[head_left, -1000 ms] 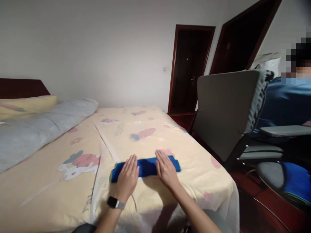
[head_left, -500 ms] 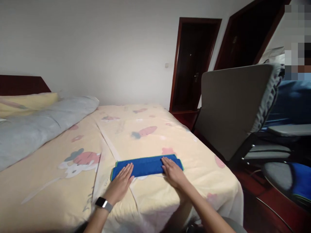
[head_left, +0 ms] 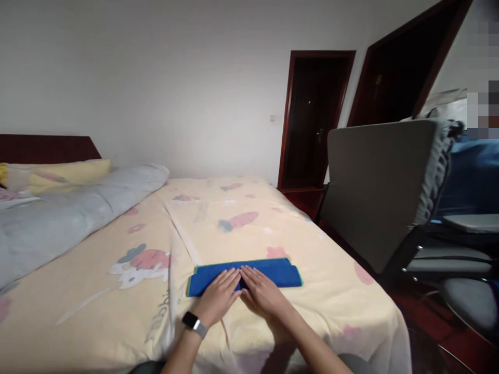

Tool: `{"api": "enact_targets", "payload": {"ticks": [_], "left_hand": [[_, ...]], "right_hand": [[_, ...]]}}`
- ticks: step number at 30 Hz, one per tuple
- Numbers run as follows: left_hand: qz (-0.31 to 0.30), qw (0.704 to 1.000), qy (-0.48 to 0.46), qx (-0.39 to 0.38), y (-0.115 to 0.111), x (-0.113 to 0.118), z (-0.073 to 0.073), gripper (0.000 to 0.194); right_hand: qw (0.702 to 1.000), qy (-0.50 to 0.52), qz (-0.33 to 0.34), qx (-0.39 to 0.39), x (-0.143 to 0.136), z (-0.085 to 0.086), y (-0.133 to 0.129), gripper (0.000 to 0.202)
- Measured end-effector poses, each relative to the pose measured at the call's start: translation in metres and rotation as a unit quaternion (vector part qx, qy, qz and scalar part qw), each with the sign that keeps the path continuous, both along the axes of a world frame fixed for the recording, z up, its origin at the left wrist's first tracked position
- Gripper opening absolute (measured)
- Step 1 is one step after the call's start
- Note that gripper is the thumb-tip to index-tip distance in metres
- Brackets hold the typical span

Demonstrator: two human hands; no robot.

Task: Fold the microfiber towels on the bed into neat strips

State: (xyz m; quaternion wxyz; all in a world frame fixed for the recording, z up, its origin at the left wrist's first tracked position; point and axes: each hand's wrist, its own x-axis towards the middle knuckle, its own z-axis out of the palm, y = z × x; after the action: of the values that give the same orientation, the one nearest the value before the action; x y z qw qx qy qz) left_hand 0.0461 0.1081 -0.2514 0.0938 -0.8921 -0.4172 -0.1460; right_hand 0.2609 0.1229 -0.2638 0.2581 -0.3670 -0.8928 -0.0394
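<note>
A blue cloth (head_left: 286,274) with green edging lies folded into a long strip on the bed (head_left: 218,239), near its front edge. My left hand (head_left: 220,296) rests flat on the middle of the strip, its fingers stretched out and a watch (head_left: 194,323) on the wrist. Right beside it, my right hand (head_left: 263,291) also lies on the cloth with extended fingers. The fingertips of both hands almost meet at the strip's centre. Neither hand grasps anything.
A grey quilt (head_left: 97,200) and a yellow pillow (head_left: 74,174) lie at the left by the headboard (head_left: 47,148). To the right stands a grey-backed chair (head_left: 374,182), with a person in blue (head_left: 475,176) beyond it.
My hands have come together at the middle of the cloth, the left moving right and the right moving left. The camera view has shifted slightly.
</note>
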Motion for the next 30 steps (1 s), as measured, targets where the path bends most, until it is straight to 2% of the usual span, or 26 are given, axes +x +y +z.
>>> {"api": "enact_targets", "payload": {"ticks": [2, 4, 6, 10, 12, 14, 17, 20, 25, 30], "left_hand": [[-0.005, 1.0, -0.004, -0.013, 0.005, 0.007, -0.005, 0.05], [-0.006, 1.0, -0.005, -0.029, 0.008, -0.002, -0.01, 0.05], [-0.001, 0.999, -0.004, -0.049, 0.007, -0.025, -0.012, 0.051], [0.045, 0.995, -0.02, -0.09, -0.002, -0.075, -0.011, 0.053], [0.067, 0.992, -0.037, -0.104, -0.007, -0.09, -0.01, 0.053], [0.078, 0.988, -0.053, -0.118, -0.011, -0.096, -0.009, 0.052], [0.075, 0.984, -0.081, -0.14, -0.013, -0.094, -0.004, 0.052], [0.071, 0.976, -0.128, -0.161, -0.013, -0.091, 0.007, 0.054], [0.111, 0.955, -0.204, -0.183, -0.012, -0.09, 0.026, 0.056], [0.118, 0.948, -0.233, -0.182, -0.009, -0.092, 0.027, 0.044]], "right_hand": [[1.0, -0.001, 0.008, -0.022, -0.008, -0.003, 0.002, 0.052], [0.999, -0.005, 0.009, -0.037, 0.001, -0.007, 0.006, 0.051], [0.999, -0.01, 0.007, -0.051, 0.024, -0.011, 0.013, 0.05], [0.995, -0.004, -0.031, -0.091, 0.087, -0.014, 0.022, 0.048], [0.992, 0.011, -0.052, -0.111, 0.111, -0.015, 0.023, 0.049], [0.989, 0.025, -0.064, -0.132, 0.124, -0.014, 0.021, 0.051], [0.982, 0.033, -0.075, -0.169, 0.127, -0.009, 0.017, 0.057], [0.978, 0.032, -0.067, -0.195, 0.122, 0.001, 0.016, 0.066], [0.984, 0.049, -0.061, -0.159, 0.117, 0.013, 0.019, 0.065], [0.987, 0.068, -0.058, -0.133, 0.126, 0.014, 0.018, 0.065]]}}
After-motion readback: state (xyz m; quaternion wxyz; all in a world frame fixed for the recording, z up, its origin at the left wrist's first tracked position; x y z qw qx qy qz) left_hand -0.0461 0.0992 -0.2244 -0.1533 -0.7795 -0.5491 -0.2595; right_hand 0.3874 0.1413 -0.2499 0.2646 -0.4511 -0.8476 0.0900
